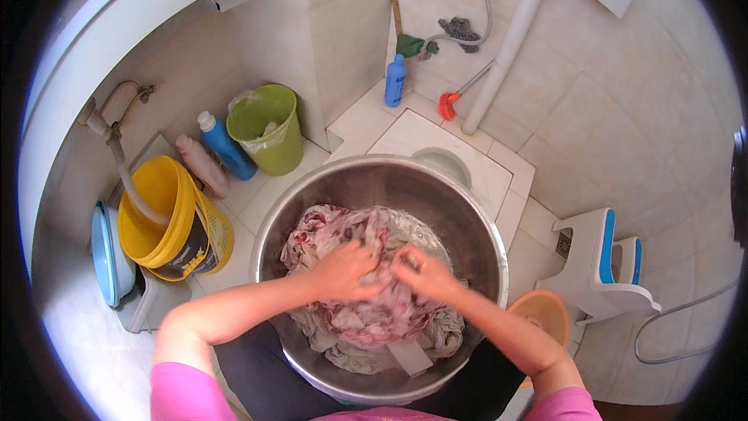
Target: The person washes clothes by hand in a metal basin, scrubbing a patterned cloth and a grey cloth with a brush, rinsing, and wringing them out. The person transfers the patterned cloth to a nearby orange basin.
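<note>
Both hands work over wet cloth inside a wide metal basin (497, 240), close in front of me. My left hand (350, 272), slightly blurred, grips part of a pale fabric with reddish patterns (362, 324). Close to its right, my right hand (423, 272) has its fingers curled on a fold of the same fabric. Greyish wet cloth (447, 333) lies beneath and around the patterned one. A flat whitish rectangular piece (410, 356) rests on the cloth at the near side of the basin. Some water shows at the basin's far right.
Left stand a yellow bucket (155, 210), blue basin (105, 254), pink bottle (201, 164), blue bottle (228, 149) and green bin (266, 128). Beyond are a blue bottle (395, 80) and orange brush (449, 106). Right are an orange basin (540, 310) and white-blue stools (596, 263).
</note>
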A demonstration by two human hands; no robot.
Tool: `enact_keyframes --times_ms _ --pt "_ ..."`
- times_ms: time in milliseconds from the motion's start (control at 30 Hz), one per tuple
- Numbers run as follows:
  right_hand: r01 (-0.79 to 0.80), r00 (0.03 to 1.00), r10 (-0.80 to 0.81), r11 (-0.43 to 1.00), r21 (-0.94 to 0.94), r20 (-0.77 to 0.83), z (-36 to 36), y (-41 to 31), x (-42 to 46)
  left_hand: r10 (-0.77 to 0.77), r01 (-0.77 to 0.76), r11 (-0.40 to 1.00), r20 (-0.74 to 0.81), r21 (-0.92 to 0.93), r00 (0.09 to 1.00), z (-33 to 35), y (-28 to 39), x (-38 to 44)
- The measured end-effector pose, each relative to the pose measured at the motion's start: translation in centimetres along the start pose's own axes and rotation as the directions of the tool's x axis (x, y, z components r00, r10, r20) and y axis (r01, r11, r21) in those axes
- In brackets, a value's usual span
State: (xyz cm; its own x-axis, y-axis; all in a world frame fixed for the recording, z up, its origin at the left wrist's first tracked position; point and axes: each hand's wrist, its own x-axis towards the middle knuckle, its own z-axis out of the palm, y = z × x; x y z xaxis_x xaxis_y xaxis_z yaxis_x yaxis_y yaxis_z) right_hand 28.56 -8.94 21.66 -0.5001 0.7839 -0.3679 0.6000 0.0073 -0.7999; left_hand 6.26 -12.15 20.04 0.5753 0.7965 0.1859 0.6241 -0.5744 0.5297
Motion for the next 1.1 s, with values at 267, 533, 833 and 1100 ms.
enact_keyframes --times_ms 267,533,833,1100 --pt "0.276 0.826 -0.221 0.961 0.030 -0.518 8.6 5.7 -2.6 0.313 -0.290 0.949 -0.254 0.124 0.915 5.1 0.8 -2.5" --pt "0.102 0.817 0.026 0.977 0.188 -0.576 7.0 11.5 3.3 0.247 -0.246 0.968 -0.342 0.046 0.907 8.1 -2.7 2.1" --pt "0.142 0.952 0.125 0.626 0.767 -0.278 2.8 22.7 14.6 -0.424 0.363 0.905 -0.391 -0.224 0.817 11.5 -8.7 13.6" --pt "-0.441 0.887 0.432 0.685 -0.580 -0.163 -3.6 19.0 16.2 -0.268 0.319 0.947 -0.641 -0.039 0.719 4.5 -4.6 3.3"
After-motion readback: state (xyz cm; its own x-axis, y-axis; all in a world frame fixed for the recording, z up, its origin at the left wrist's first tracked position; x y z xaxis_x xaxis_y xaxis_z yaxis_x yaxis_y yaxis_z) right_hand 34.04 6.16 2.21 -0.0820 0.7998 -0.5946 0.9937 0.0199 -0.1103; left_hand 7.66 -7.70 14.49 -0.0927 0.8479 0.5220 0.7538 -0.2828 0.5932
